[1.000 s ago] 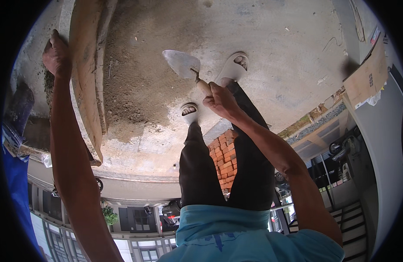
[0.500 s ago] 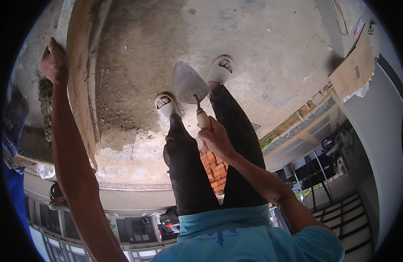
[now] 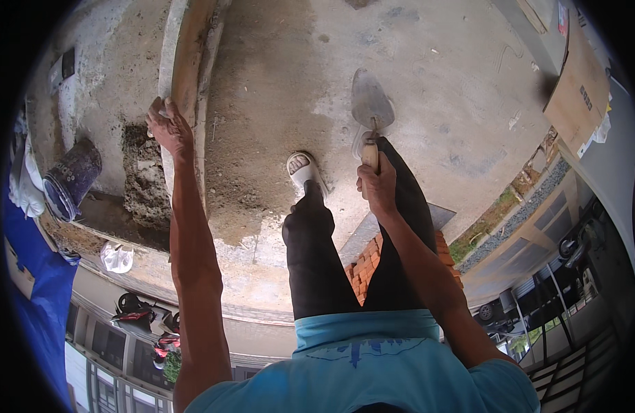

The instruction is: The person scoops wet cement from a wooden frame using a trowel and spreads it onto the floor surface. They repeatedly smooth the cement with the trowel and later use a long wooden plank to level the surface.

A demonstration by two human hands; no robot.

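Observation:
My right hand (image 3: 379, 184) is wrapped round the wooden handle of a trowel (image 3: 371, 102). Its pale, worn metal blade points away from me, over the concrete floor beside my far foot. On the left, my left hand (image 3: 170, 131) is beside the top edge of a long wooden board (image 3: 189, 62), with its fingers bent and a little apart. Nothing shows in that hand, and whether it touches the board I cannot tell. Past the board lies a trough-like patch of wet mortar (image 3: 144, 179).
A dark bucket (image 3: 73, 175) lies tipped beside the mortar, near a white plastic bag (image 3: 116, 257) and a blue tarp (image 3: 39, 289). Stacked orange bricks (image 3: 364, 270) show behind my legs. A cardboard sheet (image 3: 579, 89) leans at the right. Loose dirt (image 3: 242, 165) covers part of the floor.
My view has shifted, bringing the bucket and mortar into sight. One foot has stepped forward. The trowel has moved away from me and to the right. My left hand's fingers have loosened from a closed shape.

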